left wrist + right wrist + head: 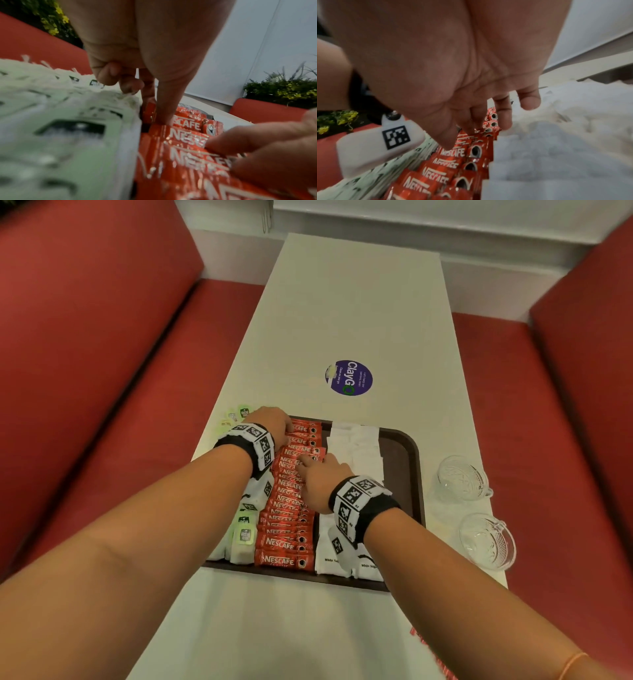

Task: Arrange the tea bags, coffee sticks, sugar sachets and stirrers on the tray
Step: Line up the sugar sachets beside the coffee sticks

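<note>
Left hand point(274, 422) is down at the far end of the coffee sticks point(291, 501), one straight finger pressed on the top stick, the others curled, clamping nothing. Right hand point(320, 477) lies mid-row, fingers fairly straight, tips on the red packs, gripping nothing. The row runs beneath both hands, down the tray point(409, 460), with tea bags point(245, 537) to its left and sugar sachets point(356, 446) to its right. Risk here: the sticks overlap like shingles, so a hard push could buckle the row or slide sticks over the sachets. A few tea bags lie off the tray on the table point(342, 302).
</note>
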